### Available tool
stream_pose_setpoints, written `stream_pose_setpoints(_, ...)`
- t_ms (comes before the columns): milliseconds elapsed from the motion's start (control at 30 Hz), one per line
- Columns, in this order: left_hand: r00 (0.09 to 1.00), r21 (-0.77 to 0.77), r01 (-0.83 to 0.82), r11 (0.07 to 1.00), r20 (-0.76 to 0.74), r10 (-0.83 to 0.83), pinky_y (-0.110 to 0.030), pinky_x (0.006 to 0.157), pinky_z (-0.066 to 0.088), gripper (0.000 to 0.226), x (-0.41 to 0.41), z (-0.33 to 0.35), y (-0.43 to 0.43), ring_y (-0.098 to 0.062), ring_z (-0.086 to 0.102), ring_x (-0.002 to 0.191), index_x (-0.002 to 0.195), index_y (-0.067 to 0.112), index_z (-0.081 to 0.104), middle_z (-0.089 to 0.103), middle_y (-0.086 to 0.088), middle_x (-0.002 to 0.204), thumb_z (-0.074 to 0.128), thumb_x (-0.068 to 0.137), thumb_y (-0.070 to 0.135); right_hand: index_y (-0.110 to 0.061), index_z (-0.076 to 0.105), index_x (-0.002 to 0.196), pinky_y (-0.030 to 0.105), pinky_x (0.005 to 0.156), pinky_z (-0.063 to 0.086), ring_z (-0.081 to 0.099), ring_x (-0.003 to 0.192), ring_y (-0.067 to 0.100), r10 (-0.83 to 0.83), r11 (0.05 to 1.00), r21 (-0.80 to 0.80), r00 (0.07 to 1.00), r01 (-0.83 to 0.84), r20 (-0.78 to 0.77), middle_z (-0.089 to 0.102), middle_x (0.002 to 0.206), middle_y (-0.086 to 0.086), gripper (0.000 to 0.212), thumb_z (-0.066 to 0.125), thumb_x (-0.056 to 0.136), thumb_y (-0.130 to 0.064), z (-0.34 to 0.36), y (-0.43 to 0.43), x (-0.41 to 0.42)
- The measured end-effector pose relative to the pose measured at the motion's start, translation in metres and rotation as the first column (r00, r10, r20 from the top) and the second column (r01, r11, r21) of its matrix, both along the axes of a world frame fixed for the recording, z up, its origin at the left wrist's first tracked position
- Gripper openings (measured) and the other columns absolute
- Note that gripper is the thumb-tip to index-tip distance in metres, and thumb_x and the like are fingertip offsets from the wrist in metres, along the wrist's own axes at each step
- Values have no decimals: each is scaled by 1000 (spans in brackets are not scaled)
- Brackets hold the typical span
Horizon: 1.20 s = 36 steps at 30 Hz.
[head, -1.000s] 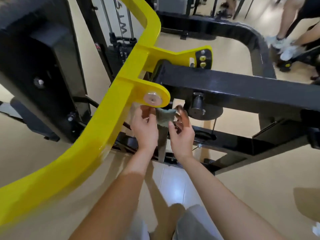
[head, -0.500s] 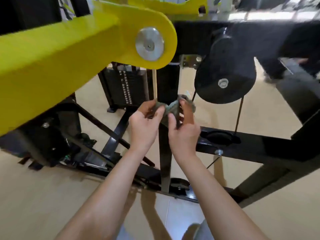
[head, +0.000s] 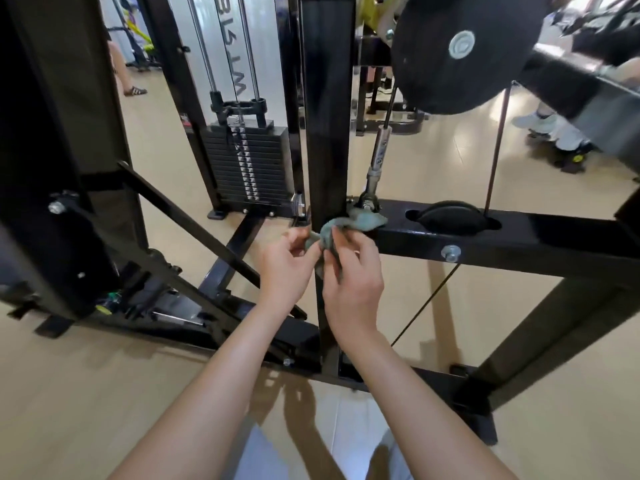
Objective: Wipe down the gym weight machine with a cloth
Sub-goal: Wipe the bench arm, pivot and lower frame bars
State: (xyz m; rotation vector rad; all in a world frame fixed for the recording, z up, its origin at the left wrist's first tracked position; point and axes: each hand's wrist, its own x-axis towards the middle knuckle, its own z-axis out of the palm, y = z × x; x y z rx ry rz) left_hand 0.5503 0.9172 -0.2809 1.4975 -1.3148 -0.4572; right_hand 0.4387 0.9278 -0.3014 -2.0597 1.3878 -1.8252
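Grey-green cloth (head: pixel 349 221) sits bunched right where the black post (head: pixel 327 133) meets the beam (head: pixel 519 233), its far end lying on the beam's top beside the cable fitting. Both hands are on it: the left hand (head: pixel 285 271) pinches the near end between thumb and fingertips, and the right hand (head: pixel 353 289) has its thumb and fingers curled round the middle. Behind the post stands the weight stack (head: pixel 246 161), with a big black pulley (head: pixel 460 50) up to the right
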Motion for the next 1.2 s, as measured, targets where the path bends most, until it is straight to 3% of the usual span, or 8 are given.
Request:
stream_pose_setpoints(233, 998, 105, 34, 994, -48, -30, -22, 78, 58, 12, 3, -54, 2, -5, 71, 89, 101, 17, 74, 75, 8, 91, 74, 91, 25, -9, 60, 135, 37, 103, 50, 59, 117, 21, -6, 945, 326, 999, -11, 52, 65, 126, 7, 46, 72, 90, -9, -70, 2, -16)
stream_pose_setpoints(367, 992, 146, 86, 986, -109, -70, -31, 79, 61, 19, 6, -83, 3, -9, 73, 89, 103, 16, 74, 76, 5, 92, 75, 91, 31, -23, 56, 141, 41, 101, 52, 58, 117, 8, 116, 841, 510, 981, -181, 155, 63, 130, -11, 50, 70, 92, -20, -92, -9, -25)
stream_pose_setpoints(533, 972, 235, 160, 959, -205, -112, -41, 85, 62, 22, 10, -116, 2, -11, 75, 91, 105, 21, 69, 77, 3, 99, 76, 88, 34, -21, 53, 143, 29, 98, 55, 57, 123, 4, 162, 743, 584, 934, -327, 318, 59, 137, -8, 56, 70, 91, -10, -113, -19, -28)
stream_pose_setpoints(667, 966, 252, 179, 951, -228, -121, -26, 82, 60, 15, 9, -143, 1, -3, 73, 90, 102, 21, 66, 76, 7, 96, 76, 91, 22, -20, 54, 139, 18, 92, 54, 59, 116, 0, 190, 696, 615, 921, -371, 340, 61, 129, -10, 53, 70, 90, -7, -135, -23, -36)
stream_pose_setpoints(767, 980, 285, 153, 946, -170, -107, -15, 78, 56, 18, 9, -170, 1, -1, 71, 91, 106, 19, 67, 74, 11, 95, 76, 91, 23, -18, 54, 135, 24, 95, 56, 60, 117, 6, 197, 658, 664, 933, -354, 302, 62, 126, -6, 50, 71, 90, -6, -163, -24, -41)
stream_pose_setpoints(1000, 996, 367, 71, 927, -81, -44, -26, 83, 57, 21, 2, -252, 7, -8, 70, 86, 96, 28, 63, 70, 16, 86, 80, 85, 21, -15, 54, 129, 41, 97, 56, 64, 113, 16, 183, 571, 779, 965, -260, 188, 65, 121, 0, 46, 73, 88, -5, -240, -28, -41)
stream_pose_setpoints(1133, 998, 448, 40, 893, -60, -14, -41, 83, 60, 24, 1, -298, 3, -12, 70, 85, 97, 36, 63, 73, 9, 89, 72, 78, 47, -16, 52, 130, 40, 100, 55, 64, 114, 15, 151, 504, 827, 968, -248, 198, 66, 123, 1, 47, 71, 89, -4, -275, -27, -37)
stream_pose_setpoints(1200, 997, 482, 46, 875, -70, -13, -44, 86, 60, 21, -2, -315, 4, -13, 71, 91, 103, 33, 63, 74, 5, 95, 72, 85, 40, -17, 50, 132, 35, 103, 52, 61, 115, 11, 127, 460, 847, 964, -266, 234, 63, 126, -2, 47, 69, 92, -4, -287, -21, -34)
